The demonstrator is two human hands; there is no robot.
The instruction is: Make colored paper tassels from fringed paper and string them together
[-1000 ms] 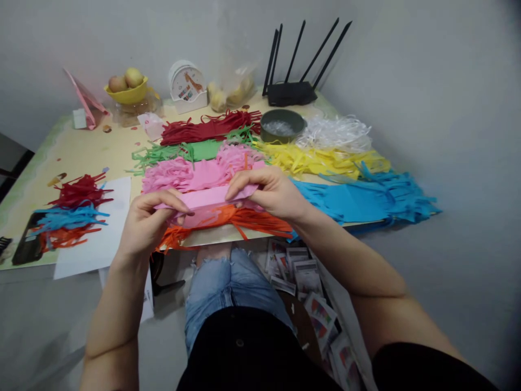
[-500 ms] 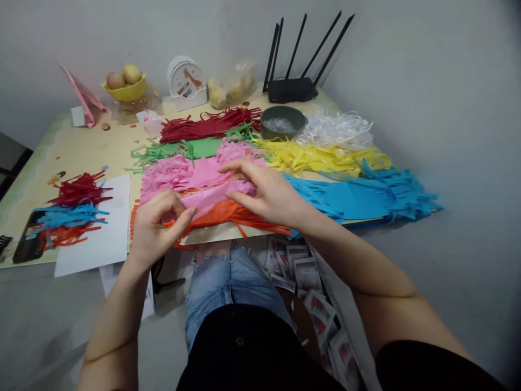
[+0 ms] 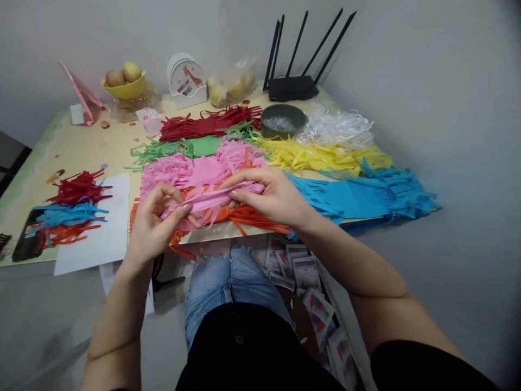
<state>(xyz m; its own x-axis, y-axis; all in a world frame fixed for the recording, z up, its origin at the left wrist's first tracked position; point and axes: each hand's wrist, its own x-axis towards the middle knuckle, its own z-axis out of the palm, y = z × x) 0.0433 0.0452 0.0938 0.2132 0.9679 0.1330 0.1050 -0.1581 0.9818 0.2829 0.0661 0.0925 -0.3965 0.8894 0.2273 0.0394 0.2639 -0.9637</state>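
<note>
- Left hand (image 3: 152,228), right hand (image 3: 272,196): two, each pinching one end of one pink fringed strip (image 3: 209,198).
- Strip: held above one orange pile (image 3: 248,217), near edge of surface (image 3: 81,152).
- Blue pile (image 3: 358,198): one, right of it.

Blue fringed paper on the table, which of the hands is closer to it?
Right. The right hand pinches the pink strip just left of the blue fringed paper; the left hand holds the strip's other end, farther left.

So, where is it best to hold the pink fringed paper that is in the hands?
Pinch the pink fringed paper by its uncut band, coming from both ends, as left hand and right hand do. The band is whole; the thin fringe below would probably tear.
</note>
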